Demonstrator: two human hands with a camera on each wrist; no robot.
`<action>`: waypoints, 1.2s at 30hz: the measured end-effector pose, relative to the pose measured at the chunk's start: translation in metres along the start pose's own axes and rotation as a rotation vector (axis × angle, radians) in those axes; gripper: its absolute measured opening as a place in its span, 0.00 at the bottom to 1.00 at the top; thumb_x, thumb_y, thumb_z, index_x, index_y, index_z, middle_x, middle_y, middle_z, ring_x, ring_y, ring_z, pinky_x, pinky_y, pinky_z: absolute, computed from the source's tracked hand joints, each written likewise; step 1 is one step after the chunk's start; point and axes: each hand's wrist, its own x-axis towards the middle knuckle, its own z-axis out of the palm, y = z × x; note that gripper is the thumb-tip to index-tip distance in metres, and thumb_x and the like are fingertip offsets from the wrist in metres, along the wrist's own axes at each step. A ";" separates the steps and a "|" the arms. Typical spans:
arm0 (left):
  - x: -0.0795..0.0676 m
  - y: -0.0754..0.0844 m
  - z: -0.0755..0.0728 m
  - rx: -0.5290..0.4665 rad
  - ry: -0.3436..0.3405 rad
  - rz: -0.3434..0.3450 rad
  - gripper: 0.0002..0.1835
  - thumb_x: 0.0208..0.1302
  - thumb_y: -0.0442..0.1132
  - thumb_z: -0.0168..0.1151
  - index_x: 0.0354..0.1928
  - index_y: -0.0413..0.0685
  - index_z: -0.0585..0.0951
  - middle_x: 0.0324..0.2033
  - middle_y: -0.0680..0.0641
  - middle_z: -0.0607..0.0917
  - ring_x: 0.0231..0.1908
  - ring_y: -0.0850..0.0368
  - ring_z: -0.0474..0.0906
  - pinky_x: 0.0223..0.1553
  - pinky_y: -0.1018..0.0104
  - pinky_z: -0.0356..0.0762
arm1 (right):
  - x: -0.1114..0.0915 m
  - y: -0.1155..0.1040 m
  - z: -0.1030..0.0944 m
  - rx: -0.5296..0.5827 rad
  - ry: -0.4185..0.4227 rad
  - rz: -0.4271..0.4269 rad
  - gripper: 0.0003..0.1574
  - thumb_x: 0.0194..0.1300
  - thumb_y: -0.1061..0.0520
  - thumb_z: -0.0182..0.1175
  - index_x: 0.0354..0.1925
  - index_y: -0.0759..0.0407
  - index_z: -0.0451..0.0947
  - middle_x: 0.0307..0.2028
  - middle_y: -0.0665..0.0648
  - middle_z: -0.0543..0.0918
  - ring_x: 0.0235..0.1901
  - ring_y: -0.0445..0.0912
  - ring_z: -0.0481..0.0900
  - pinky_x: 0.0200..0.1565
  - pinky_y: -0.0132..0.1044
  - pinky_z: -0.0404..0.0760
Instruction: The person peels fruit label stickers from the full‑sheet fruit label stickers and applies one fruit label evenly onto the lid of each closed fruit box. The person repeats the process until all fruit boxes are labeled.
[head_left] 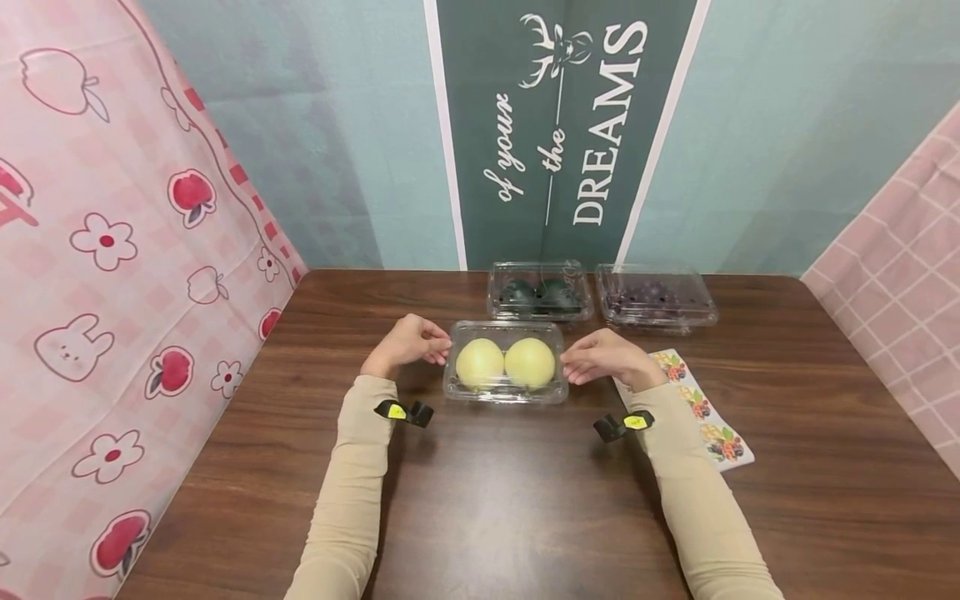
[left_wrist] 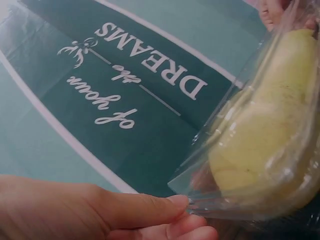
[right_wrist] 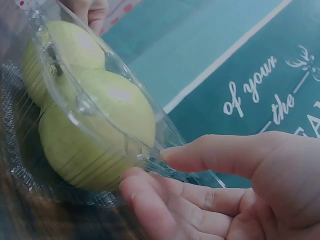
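Note:
A clear plastic clamshell box (head_left: 506, 397) holds two round yellow-green fruits (head_left: 529, 362), side by side, near the middle of the table. My left hand (head_left: 408, 343) pinches the box's left edge; in the left wrist view the thumb (left_wrist: 150, 207) lies over the thin plastic rim with fingers beneath. At the opposite end, my right hand (head_left: 609, 358) pinches the right edge between thumb (right_wrist: 210, 155) and fingers. The box's lid lies over the fruits, seen through the plastic in all three views.
Behind stand two more clear boxes, one with dark green fruits (head_left: 540, 293), the other with dark purple grapes (head_left: 652, 298). A white sheet with fruit pictures (head_left: 697, 404) lies partly under the right forearm. Printed cloths hang around the brown wooden table (head_left: 495, 508).

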 end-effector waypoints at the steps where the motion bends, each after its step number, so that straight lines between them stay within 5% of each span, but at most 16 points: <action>1: 0.001 0.001 0.001 0.001 0.002 0.003 0.13 0.65 0.32 0.60 0.44 0.25 0.81 0.29 0.35 0.89 0.21 0.67 0.81 0.36 0.59 0.86 | -0.001 0.000 -0.002 -0.007 0.000 -0.001 0.23 0.66 0.60 0.58 0.50 0.82 0.73 0.23 0.48 0.86 0.25 0.37 0.84 0.34 0.31 0.85; 16: 0.007 0.010 0.020 0.027 0.066 0.079 0.12 0.65 0.32 0.60 0.43 0.27 0.82 0.33 0.31 0.88 0.23 0.63 0.84 0.37 0.54 0.86 | -0.012 0.004 -0.022 -0.042 -0.014 -0.011 0.30 0.67 0.59 0.58 0.57 0.83 0.68 0.26 0.46 0.87 0.30 0.35 0.85 0.38 0.28 0.85; 36: 0.015 0.015 0.042 -0.080 0.103 0.062 0.11 0.64 0.32 0.62 0.43 0.29 0.83 0.32 0.32 0.88 0.22 0.65 0.83 0.37 0.55 0.86 | -0.022 0.004 -0.037 -0.056 0.025 0.035 0.28 0.69 0.58 0.55 0.54 0.83 0.69 0.24 0.46 0.86 0.27 0.35 0.85 0.37 0.30 0.85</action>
